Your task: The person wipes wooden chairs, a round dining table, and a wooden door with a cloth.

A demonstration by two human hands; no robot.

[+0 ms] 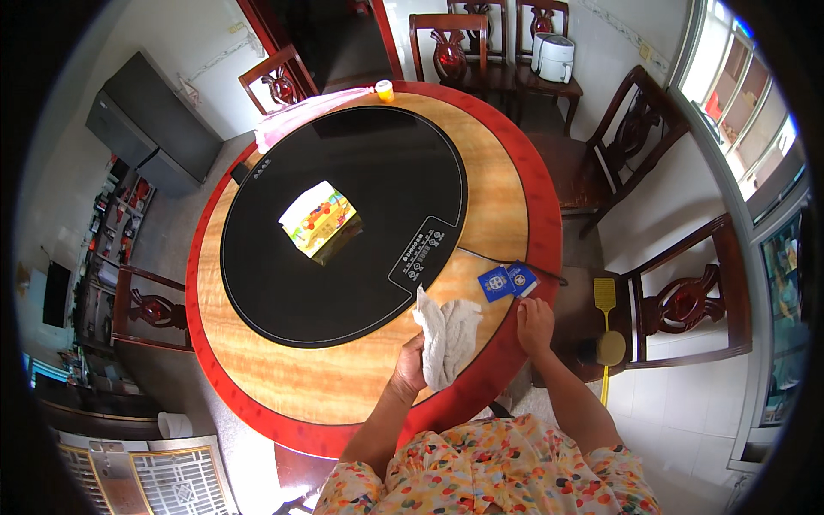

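Observation:
My left hand (409, 364) grips a crumpled white cloth (444, 338) over the near right side of the round wooden table (302, 386). The cloth reaches up to the lower edge of a round black glass warming plate (347, 283), by its printed control panel (420, 257). My right hand (535, 325) rests at the table's red rim, fingers curled. Just beyond its fingertips lie two overlapping blue printed packets or booklets (494, 284). Whether the fingers touch or pinch them, I cannot tell. A colourful tissue pack (318, 219) sits on the plate.
A black cord (502, 259) runs over the rim. At the far edge are pink plastic film (302, 116) and a yellow-and-white cup or roll (384, 91). A yellow fly swatter (604, 296) lies on the right-hand chair (685, 296). A white air fryer (553, 58) occupies another chair.

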